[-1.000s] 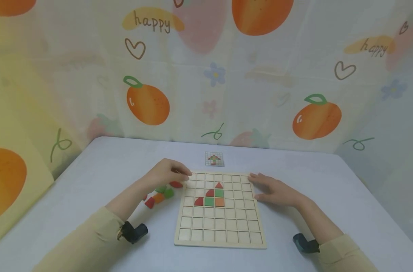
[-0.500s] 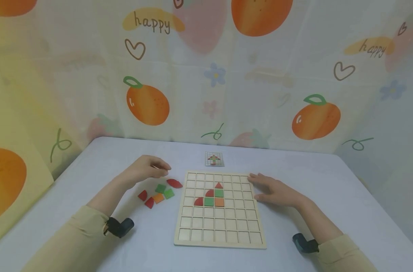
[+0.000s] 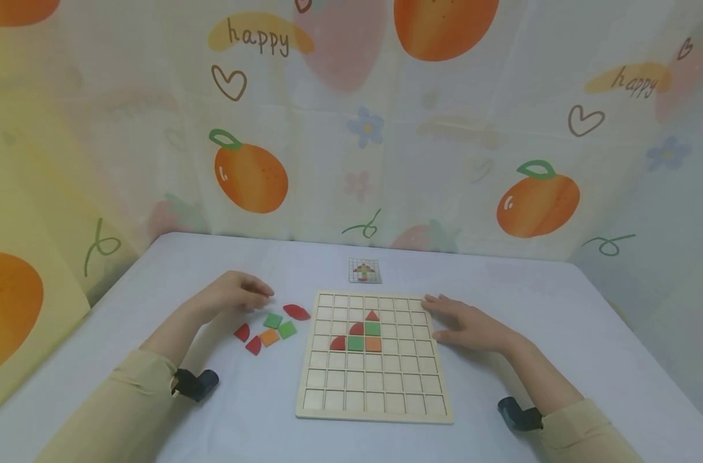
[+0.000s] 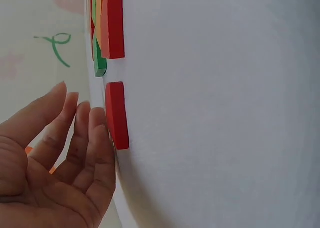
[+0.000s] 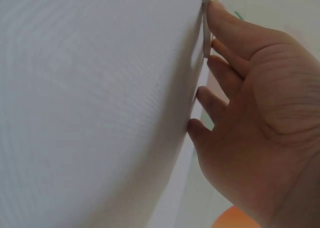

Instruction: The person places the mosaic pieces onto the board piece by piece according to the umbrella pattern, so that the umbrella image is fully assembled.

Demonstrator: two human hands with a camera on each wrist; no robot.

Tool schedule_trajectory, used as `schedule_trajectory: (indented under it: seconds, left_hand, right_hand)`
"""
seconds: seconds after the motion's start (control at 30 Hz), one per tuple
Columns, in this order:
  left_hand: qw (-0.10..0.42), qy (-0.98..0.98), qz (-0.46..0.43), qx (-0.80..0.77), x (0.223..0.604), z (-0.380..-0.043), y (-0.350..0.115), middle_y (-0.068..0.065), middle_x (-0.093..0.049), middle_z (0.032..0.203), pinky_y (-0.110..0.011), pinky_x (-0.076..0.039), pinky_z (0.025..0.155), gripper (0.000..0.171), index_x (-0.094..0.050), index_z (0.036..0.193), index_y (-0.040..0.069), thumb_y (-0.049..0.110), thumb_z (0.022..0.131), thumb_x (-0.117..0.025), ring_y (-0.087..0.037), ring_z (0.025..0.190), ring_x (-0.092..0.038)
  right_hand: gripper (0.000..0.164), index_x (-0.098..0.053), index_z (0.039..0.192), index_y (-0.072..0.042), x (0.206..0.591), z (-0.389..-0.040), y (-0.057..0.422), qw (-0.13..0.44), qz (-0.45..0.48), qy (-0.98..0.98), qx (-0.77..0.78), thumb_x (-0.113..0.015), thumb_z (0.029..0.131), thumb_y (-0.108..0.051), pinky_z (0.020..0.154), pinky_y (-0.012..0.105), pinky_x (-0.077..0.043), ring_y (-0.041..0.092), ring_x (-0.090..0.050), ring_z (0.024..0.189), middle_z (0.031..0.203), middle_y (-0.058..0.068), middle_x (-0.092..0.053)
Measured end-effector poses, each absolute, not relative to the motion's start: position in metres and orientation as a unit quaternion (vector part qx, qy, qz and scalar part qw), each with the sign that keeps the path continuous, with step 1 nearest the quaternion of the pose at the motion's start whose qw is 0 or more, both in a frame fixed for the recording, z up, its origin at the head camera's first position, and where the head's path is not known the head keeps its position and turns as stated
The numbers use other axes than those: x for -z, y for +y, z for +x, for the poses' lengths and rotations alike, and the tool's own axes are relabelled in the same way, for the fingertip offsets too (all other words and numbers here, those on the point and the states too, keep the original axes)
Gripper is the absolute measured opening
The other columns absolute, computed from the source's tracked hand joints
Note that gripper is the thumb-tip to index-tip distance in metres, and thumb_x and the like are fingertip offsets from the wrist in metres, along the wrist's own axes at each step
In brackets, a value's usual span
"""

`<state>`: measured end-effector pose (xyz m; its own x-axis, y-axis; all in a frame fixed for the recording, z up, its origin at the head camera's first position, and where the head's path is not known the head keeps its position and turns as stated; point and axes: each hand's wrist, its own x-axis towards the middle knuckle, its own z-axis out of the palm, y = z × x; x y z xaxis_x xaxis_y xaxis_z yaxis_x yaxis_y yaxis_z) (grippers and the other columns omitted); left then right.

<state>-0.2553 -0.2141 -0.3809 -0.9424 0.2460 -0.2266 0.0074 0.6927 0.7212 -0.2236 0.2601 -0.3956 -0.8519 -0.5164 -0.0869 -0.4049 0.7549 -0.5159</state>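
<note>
My left hand [image 3: 232,297] hovers beside the loose pieces, left of the board. In the left wrist view its fingers are loosely bent with nothing between them, close to a red block [image 4: 118,116]. My right hand [image 3: 469,325] lies with fingers spread, its thumb and fingertips touching the right edge of the wooden grid board [image 3: 374,402]. On the board sit a red triangle [image 3: 372,316], two red quarter-round pieces [image 3: 338,343], two green squares [image 3: 372,328] and an orange square [image 3: 373,344], forming a stepped shape.
Loose on the white table [image 3: 253,411] are a pointed red oval shape [image 3: 296,312], two green squares [image 3: 287,330], an orange square [image 3: 269,337] and two rounded red pieces [image 3: 253,346]. A small picture card [image 3: 365,271] lies behind the board. A printed curtain [image 3: 420,148] stands beyond.
My left hand has moved left, from the board's far left corner to beyond the loose pieces, uncovering them. My right hand and the pieces on the board have stayed put.
</note>
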Motion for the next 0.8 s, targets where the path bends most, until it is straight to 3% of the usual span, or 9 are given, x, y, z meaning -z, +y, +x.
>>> schedule_trajectory:
  seconds: [0.47, 0.8]
  left_hand:
    - [0.185, 0.916, 0.096, -0.344, 0.3875, -0.2559, -0.2098, -0.006, -0.07, 0.114, -0.042, -0.05, 0.094, 0.028, -0.073, 0.11, 0.016, 0.025, 0.083, -0.076, -0.022, 0.107, -0.055]
    - [0.191, 0.917, 0.101, -0.336, 0.3859, -0.2513, -0.2054, -0.004, -0.064, 0.093, -0.029, -0.048, 0.076, 0.029, -0.073, 0.108, 0.012, 0.018, 0.079, -0.078, -0.019, 0.088, -0.054]
  right_hand:
    - [0.069, -0.044, 0.149, -0.013, 0.397, -0.224, 0.2602, 0.114, -0.24, 0.932, 0.248, -0.068, 0.09, -0.04, 0.118, 0.065, -0.02, 0.045, -0.022, 0.15, 0.16, 0.013, -0.035]
    - [0.069, -0.044, 0.149, -0.013, 0.3958, -0.2238, 0.2595, 0.114, -0.239, 0.931, 0.25, -0.068, 0.09, -0.039, 0.118, 0.065, -0.02, 0.045, -0.022, 0.15, 0.16, 0.013, -0.035]
